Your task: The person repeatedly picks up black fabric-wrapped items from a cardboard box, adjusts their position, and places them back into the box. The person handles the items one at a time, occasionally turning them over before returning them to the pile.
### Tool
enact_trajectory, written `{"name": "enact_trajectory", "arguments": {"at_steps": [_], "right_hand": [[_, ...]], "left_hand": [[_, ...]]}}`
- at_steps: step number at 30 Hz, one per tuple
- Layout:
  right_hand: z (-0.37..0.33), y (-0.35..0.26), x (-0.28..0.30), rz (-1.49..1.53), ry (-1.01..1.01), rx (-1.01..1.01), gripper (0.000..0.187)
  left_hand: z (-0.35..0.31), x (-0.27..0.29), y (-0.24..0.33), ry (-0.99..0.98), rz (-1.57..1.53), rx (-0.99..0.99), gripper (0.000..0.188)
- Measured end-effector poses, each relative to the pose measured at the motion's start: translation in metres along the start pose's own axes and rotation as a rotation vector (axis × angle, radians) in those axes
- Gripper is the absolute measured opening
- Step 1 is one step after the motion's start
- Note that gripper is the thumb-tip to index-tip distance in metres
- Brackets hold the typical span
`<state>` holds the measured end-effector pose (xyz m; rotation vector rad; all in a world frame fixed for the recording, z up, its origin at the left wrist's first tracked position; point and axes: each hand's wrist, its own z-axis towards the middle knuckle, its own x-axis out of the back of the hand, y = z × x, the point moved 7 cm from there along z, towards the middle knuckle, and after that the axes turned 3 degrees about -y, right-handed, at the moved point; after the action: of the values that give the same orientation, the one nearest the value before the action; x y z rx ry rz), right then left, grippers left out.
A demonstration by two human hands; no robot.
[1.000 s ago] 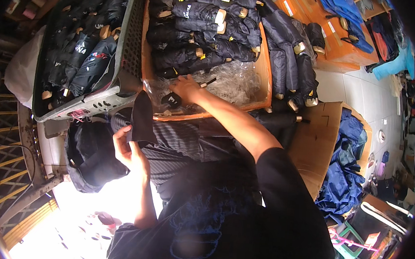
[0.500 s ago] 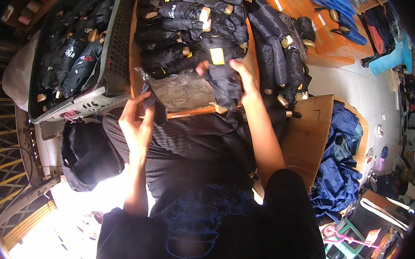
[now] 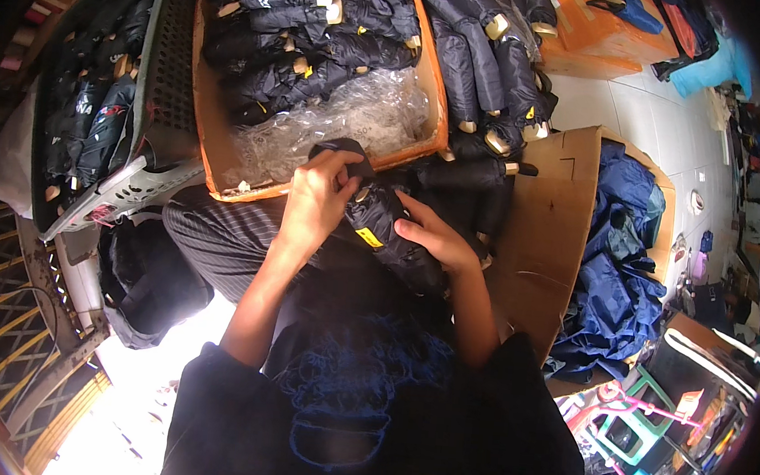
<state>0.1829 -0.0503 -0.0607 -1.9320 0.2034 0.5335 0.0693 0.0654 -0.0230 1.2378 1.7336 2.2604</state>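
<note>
umbrella [image 3: 384, 215]: black | tag [image 3: 368, 237]: yellow | shirt [image 3: 341, 395]: black, blue line print | trousers [image 3: 219, 236]: dark, pale stripes

From where I stood, the left hand [image 3: 316, 195] hid part of the dark cloth piece [image 3: 337, 148], the lower end of the black bundle [image 3: 391, 235] melted into the black shirt [image 3: 437, 421], and the orange-edged box [image 3: 433, 85] and perforated basket [image 3: 174, 87] ran past the top of my view

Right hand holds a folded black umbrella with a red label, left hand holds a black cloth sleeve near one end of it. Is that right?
Not quite: the label is yellow, not red, as the head view shows. The right hand does hold the folded black umbrella, and the left hand holds the black cloth sleeve near one end of it.
</note>
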Motion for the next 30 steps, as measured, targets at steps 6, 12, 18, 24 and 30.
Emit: {"name": "enact_trajectory", "arguments": {"at_steps": [6, 12, 18, 24, 30], "right_hand": [[-0.019, 0.017, 0.024, -0.090, 0.192, -0.069, 0.065], [-0.017, 0.008, 0.000, 0.207, -0.138, -0.052, 0.067], [-0.023, 0.010, 0.017, 0.000, 0.048, -0.055, 0.057], [-0.025, -0.029, 0.005, -0.473, 0.172, 0.306, 0.060], [-0.031, -0.046, -0.008, -0.733, 0.322, 0.351, 0.061]], "left_hand": [[-0.007, -0.007, 0.000, -0.026, -0.047, 0.023, 0.031], [-0.013, -0.008, 0.003, -0.043, -0.072, 0.016, 0.030], [-0.018, -0.002, 0.010, -0.091, -0.147, 0.089, 0.030], [-0.025, 0.001, 0.024, -0.153, -0.159, 0.061, 0.039], [-0.032, -0.003, 0.021, -0.126, -0.211, 0.032, 0.041]]}}
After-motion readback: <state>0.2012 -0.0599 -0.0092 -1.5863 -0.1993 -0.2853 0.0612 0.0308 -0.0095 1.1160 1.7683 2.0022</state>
